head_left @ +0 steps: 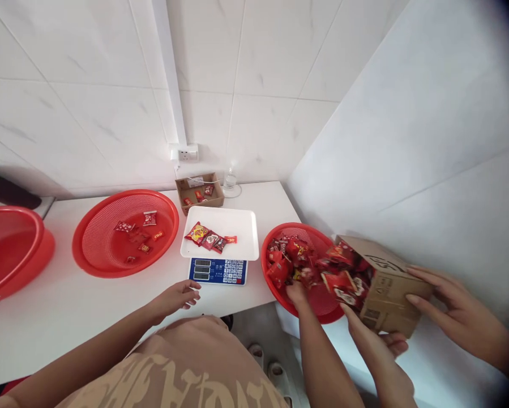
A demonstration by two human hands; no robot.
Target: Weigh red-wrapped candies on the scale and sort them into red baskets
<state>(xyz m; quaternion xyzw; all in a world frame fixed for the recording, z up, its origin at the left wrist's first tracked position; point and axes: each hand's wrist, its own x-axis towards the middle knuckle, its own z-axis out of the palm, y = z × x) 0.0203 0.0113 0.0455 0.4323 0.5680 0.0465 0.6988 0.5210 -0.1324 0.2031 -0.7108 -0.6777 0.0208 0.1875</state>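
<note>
My left hand (178, 299) hovers over the table's front edge, below the blue keypad of the scale (218, 271), fingers loosely apart and nothing in them. My right hand (297, 292) reaches into the red basket (268, 277) on the right, its fingertips hidden among red snack packets (278, 268). On the scale's white tray (246, 218) lie a few red packets (210, 239) in a row. Beside my right hand, another person's two hands hold a tilted cardboard box (392, 297), its open end over the basket, with packets at its mouth.
A second red basket (93, 226) with several small packets stands left of the scale. Farther left is another red basket (14, 249). Behind the scale are a small cardboard box (188, 192) with packets and a clear object (229, 180) by the wall.
</note>
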